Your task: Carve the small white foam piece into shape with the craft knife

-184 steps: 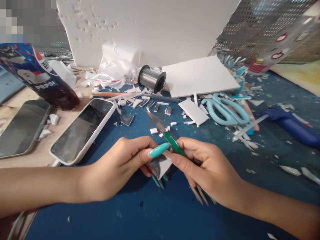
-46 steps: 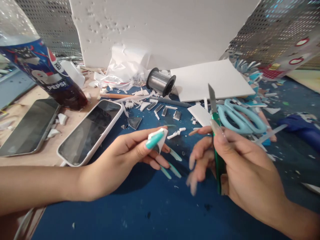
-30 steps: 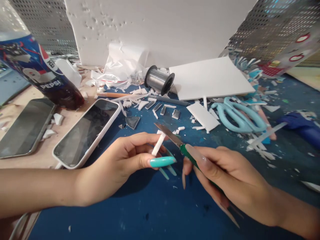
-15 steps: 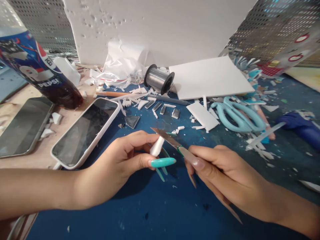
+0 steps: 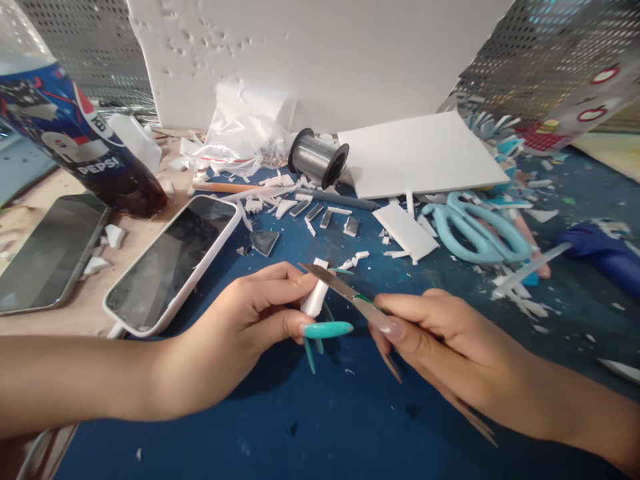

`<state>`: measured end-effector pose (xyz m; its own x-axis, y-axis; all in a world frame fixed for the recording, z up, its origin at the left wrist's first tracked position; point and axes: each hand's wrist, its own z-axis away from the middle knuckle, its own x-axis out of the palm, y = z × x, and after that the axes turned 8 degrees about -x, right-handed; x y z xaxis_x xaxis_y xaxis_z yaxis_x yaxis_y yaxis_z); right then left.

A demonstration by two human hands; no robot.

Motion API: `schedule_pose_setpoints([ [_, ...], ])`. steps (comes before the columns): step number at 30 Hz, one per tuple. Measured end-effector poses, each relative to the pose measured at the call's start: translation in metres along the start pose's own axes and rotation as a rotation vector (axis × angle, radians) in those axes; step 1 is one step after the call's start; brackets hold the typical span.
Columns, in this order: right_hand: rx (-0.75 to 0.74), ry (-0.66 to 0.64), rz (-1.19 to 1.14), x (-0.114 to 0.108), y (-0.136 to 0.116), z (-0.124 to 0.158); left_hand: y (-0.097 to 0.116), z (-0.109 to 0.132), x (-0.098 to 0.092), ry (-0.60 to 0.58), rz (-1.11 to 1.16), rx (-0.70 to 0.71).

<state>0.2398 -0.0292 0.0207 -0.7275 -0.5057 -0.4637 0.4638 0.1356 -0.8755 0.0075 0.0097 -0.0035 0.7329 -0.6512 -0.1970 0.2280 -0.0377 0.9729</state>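
Left hand [image 5: 265, 313]: long nails, turquoise
Left thumbnail [image 5: 327, 330]: broad, glossy, tapering to a rounded tip
Left finger nails [image 5: 310, 356]: slimmer, duller green, showing above and below the left thumbnail
Right hand [image 5: 443, 343]: long nails, pinkish beige
Right thumbnail [image 5: 377, 318]: glossy, right of the left thumbnail
Right finger nails [image 5: 393, 369]: narrow, pointed, browner, lower right of the left thumbnail
Forearms [image 5: 100, 373]: bare

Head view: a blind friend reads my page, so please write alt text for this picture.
The left hand holds a white piece; the right hand holds a knife, its blade at the piece. Beyond them lie a spool, scissors and white scraps; two phones and a bottle are at the left.
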Motion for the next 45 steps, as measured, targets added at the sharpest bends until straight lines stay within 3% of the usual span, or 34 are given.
schedule_pose_setpoints([
  [12, 0.030, -0.063, -0.020, -0.0022, -0.0001, -0.0002, 0.0001, 0.0002, -0.0008, -0.002, -0.097, 0.063],
  [31, 0.241, -0.180, -0.281, -0.0009, -0.0092, 0.0012, -0.0037, 0.0009, -0.0002, -0.012, -0.054, 0.115],
  [37, 0.147, -0.184, -0.170, -0.0006, -0.0087, 0.0019, -0.0010, 0.0024, 0.0007, 0.016, 0.000, 0.068],
  [41, 0.039, -0.097, -0.092, 0.0006, -0.0069, 0.0019, -0.0005, 0.0030, 0.0004, 0.007, -0.006, 0.059],
  [45, 0.031, -0.046, -0.075, 0.0000, -0.0058, 0.0018, 0.0014, 0.0037, -0.0006, -0.007, -0.035, 0.059],
])
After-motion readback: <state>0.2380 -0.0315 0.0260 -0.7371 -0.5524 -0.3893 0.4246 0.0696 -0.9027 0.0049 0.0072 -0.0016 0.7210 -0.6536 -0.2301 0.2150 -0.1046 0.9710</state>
